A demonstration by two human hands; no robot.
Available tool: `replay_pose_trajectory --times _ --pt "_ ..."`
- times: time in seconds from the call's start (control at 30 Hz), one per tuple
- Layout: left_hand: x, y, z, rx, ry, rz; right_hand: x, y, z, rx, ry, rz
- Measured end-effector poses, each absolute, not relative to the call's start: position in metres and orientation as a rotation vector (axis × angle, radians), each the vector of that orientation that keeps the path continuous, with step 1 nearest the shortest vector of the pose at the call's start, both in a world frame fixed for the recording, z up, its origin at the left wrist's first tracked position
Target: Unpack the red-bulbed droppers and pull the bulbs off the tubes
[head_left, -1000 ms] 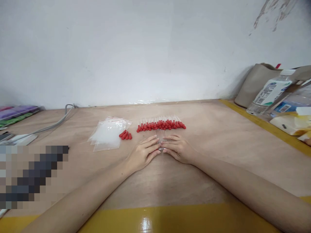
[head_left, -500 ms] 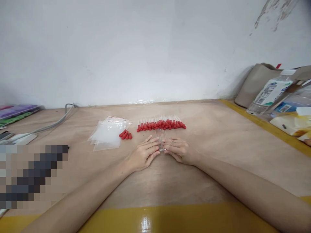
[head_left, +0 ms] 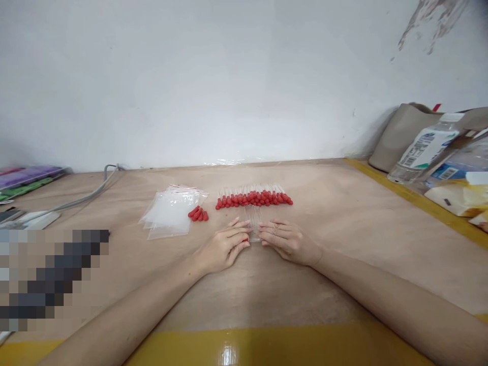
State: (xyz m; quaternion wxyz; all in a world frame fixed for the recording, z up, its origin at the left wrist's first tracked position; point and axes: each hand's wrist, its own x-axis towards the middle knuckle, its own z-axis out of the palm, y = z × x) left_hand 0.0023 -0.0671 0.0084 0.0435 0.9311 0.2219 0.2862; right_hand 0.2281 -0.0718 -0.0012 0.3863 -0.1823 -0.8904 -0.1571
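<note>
A small bundle of clear glass tubes [head_left: 254, 223] lies on the tabletop between my hands, pointing away from me. At its left edge rests my left hand [head_left: 224, 245], with a red rubber bulb [head_left: 245, 240] partly showing between thumb and forefinger. My right hand [head_left: 286, 241] lies along the other edge, its fingers stretched out and touching the tubes. Just beyond, glass droppers with red rubber bulbs [head_left: 253, 197] lie in a row, bulbs toward me. Several loose red bulbs [head_left: 198, 214] sit on the corner of the clear zip bags [head_left: 168, 211] to the left.
Along the right stand a plastic water bottle [head_left: 427, 147], a grey-beige bag [head_left: 396, 134] and a yellow-white packet [head_left: 452, 195]. A grey cable [head_left: 91, 195] and purple and green packs [head_left: 30, 178] are at the left. Yellow tape [head_left: 198, 345] edges the table.
My hands have drawn slightly apart, and the glass tubes between them are spread wider. More of the red bulb shows at my left fingers. The view has shifted slightly.
</note>
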Motion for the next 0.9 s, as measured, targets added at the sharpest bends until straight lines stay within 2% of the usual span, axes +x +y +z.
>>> replay_pose_trajectory --times 0.53,0.73,0.9 --pt "-0.007 -0.062 0.004 2.904 0.667 1.038 0.246 -0.072 0.003 -0.411 -2.347 -0.526" --pt "-0.032 -0.052 0.022 2.873 1.183 1.279 0.252 -0.061 0.000 -0.830 -2.136 -0.444" --pt "-0.067 -0.021 0.041 2.340 1.915 1.262 0.240 -0.050 -0.004 -1.090 -2.062 -0.244"
